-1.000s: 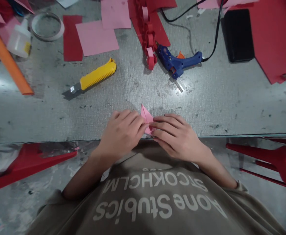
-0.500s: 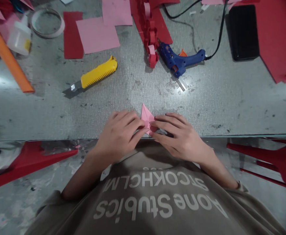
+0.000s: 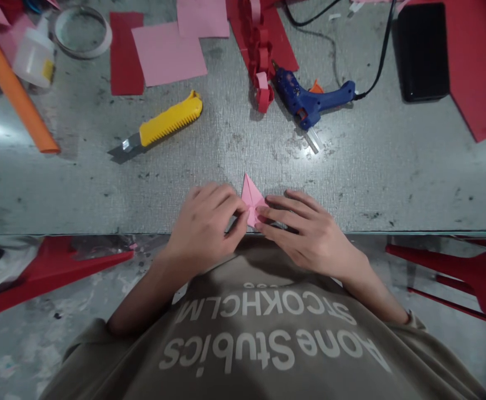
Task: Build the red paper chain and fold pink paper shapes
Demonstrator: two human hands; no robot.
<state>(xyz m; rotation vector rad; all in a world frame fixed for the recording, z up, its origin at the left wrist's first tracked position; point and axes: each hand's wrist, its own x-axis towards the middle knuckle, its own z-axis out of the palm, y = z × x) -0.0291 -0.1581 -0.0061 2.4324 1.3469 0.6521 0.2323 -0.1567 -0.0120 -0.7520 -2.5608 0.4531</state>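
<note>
A small piece of folded pink paper point(image 3: 251, 194) lies at the table's near edge, its pointed tip facing away from me and creases running along it. My left hand point(image 3: 209, 222) pinches its left side between thumb and forefinger. From the right, my right hand point(image 3: 309, 230) holds the paper down, thumb and forefinger tips on its lower part and the other fingers spread beside it. Fingertips cover some of the lower folds.
Beyond my hands lie a yellow box cutter point(image 3: 170, 119) with its blade out and a blue glue gun point(image 3: 309, 97) with a cord. A red paper chain point(image 3: 263, 61), pink sheets point(image 3: 170, 54), a tape roll point(image 3: 83, 32), a glue bottle point(image 3: 34, 58) and a black box point(image 3: 422, 53) sit farther back.
My left thumb has drawn back and bent, its grip now a tighter pinch at the paper's left edge. The right hand stays nearly in place; the view has shifted slightly.
</note>
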